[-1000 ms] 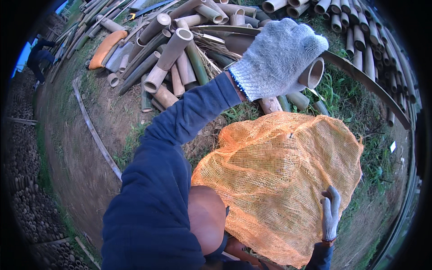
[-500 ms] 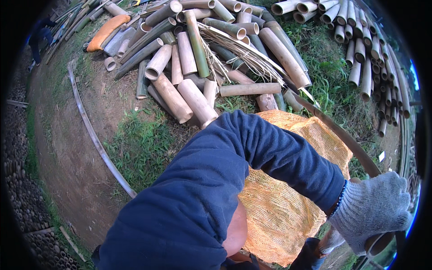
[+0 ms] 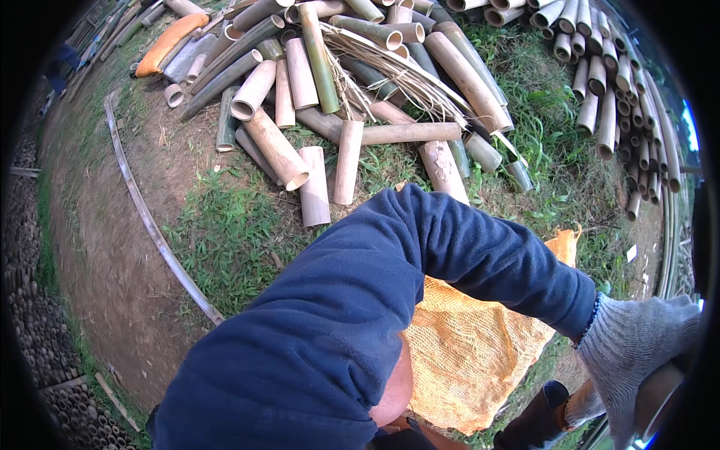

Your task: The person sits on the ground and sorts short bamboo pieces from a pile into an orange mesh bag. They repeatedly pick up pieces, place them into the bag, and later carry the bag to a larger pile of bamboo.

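My left arm point(image 3: 322, 330), in a dark blue sleeve, reaches across the view to the far right. At its end my left hand point(image 3: 637, 337), in a grey knitted glove, is closed around a cut bamboo tube point(image 3: 658, 401), its hollow end showing below the palm. My right hand point(image 3: 585, 405), gloved too, is at the lower right below it. Only its wrist part shows; the fingers are hidden behind the left hand and the tube. Under my left arm lies an orange mesh sack point(image 3: 472, 352), spread on the grass.
A heap of cut bamboo tubes point(image 3: 322, 75) lies ahead, with thin split strips point(image 3: 405, 75) across it. More tubes are stacked point(image 3: 615, 97) at the right. A long curved strip point(image 3: 150, 217) lies on the ground left. A filled orange sack point(image 3: 169, 45) and a person point(image 3: 64, 64) are far left.
My left hand has shifted right with the tube. A long curved brown piece beside the sack and a slanted tube at the heap's front are gone from sight. The sack looks flatter.
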The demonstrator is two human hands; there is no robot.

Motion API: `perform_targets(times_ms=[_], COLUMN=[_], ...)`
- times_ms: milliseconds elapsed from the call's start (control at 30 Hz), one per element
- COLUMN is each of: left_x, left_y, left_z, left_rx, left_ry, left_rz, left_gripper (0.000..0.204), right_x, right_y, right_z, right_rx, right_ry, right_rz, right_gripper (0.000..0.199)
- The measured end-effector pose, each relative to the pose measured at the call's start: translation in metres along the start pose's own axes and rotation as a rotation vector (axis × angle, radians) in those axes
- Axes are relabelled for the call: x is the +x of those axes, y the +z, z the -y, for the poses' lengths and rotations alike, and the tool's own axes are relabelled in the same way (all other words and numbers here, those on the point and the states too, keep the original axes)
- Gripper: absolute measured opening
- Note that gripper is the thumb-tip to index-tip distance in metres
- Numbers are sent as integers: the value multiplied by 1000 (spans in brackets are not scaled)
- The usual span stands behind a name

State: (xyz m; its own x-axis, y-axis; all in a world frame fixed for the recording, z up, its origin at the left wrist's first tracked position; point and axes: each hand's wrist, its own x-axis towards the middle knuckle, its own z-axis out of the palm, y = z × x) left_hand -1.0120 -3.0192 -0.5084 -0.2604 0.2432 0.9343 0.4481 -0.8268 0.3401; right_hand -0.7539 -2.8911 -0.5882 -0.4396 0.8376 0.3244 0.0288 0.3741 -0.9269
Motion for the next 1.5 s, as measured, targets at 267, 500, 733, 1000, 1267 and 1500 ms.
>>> perform_targets(times_ms=[267,500,733,1000,1267,1500], left_x=[-156,-270,-254,-242,-241,-143], left_y=[-71,-190,-246,-322,-350,-375], left_z=[56,94,107,94,75,94], left_rx=[385,1025,775,1386,1428,1626], left_ry=[-278,-709,-574,-597,-826,-313], left_rz=[350,796,283,358,435,492], left_gripper=[104,71,29,57,63,66], right_x=[28,20,11,0,-47,-49], right_y=[-36,-75,-93,25,50,47], right_z=[48,90,126,-89,-238,-230], right_rx=[189,285,245,-92,-881,-808], right_ry=[-32,-38,38,547,466,322], right_rz=[-176,-233,-124,361,630,549], right_gripper=[62,63,64,63,89,76])
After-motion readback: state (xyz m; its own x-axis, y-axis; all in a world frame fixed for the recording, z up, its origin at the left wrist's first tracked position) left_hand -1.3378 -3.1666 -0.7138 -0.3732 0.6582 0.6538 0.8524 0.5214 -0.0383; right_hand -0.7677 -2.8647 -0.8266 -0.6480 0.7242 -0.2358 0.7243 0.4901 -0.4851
